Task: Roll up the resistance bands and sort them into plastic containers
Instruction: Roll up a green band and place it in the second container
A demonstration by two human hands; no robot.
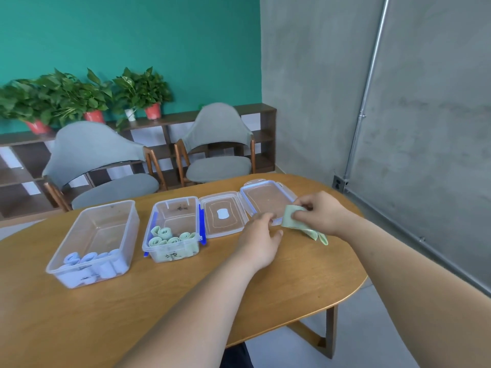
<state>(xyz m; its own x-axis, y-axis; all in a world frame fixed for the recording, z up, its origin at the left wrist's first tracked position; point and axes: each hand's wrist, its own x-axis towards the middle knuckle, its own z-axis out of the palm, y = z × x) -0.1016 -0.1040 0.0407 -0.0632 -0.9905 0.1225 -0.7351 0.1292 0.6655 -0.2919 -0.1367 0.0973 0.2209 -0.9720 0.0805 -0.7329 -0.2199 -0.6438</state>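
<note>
My right hand (322, 211) pinches a light green resistance band (291, 220) above the table's right side; the band's loose end (318, 236) hangs toward the tabletop. My left hand (261, 241) hovers just left of it, fingers relaxed, holding nothing. A clear container with blue clips (156, 232) holds several rolled green bands (170, 236). A larger clear container (127, 235) at the left holds several rolled pale blue bands (90, 266).
Two clear lids lie on the wooden table (79, 328): a smaller lid (207, 232) beside the green container and a larger lid (284, 192) behind my hands. Two grey chairs (218, 144) stand past the far edge. A concrete wall runs along the right.
</note>
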